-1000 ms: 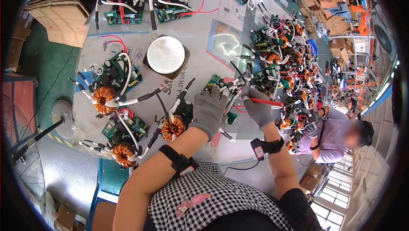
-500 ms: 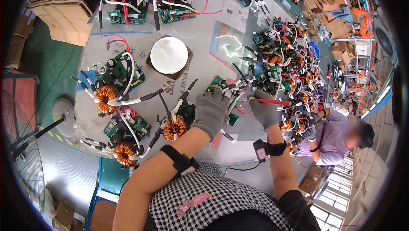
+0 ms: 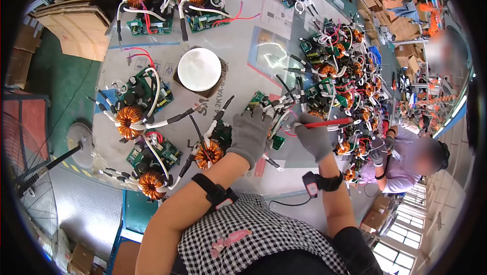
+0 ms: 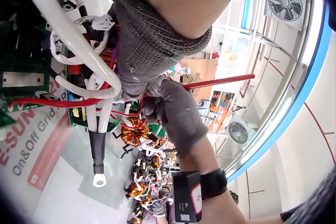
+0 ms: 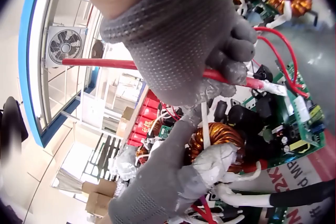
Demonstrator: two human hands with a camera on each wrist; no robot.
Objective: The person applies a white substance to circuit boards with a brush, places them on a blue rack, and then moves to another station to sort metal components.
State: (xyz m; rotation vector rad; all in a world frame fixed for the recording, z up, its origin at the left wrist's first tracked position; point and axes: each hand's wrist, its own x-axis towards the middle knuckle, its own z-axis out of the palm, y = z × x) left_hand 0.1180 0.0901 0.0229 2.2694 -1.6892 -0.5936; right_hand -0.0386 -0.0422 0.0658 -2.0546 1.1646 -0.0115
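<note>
My left hand (image 3: 248, 135), in a grey glove, grips a copper-wound coil (image 5: 223, 139) on a green circuit board (image 5: 294, 124). Its index finger lies behind the winding and its thumb, smeared white, in front. White cables run out beside this hand; one black-sleeved cable ends in a ring lug (image 4: 98, 180). My gloved right hand (image 3: 313, 140) holds a thin red stick (image 5: 100, 63) in curled fingers. White paste coats the stick's tip (image 5: 274, 88), which is over the board's parts in the right wrist view. Red wires (image 5: 281, 48) loop near the tip.
A round white container (image 3: 199, 68) stands on the table behind my left hand. Several similar boards with coils (image 3: 129, 123) lie to the left and far side. A dense row of them (image 3: 350, 72) fills the right, where another person (image 3: 395, 158) works.
My right hand has shifted slightly right and toward me, with the red stick in it. The left hand keeps its place on the coil.
</note>
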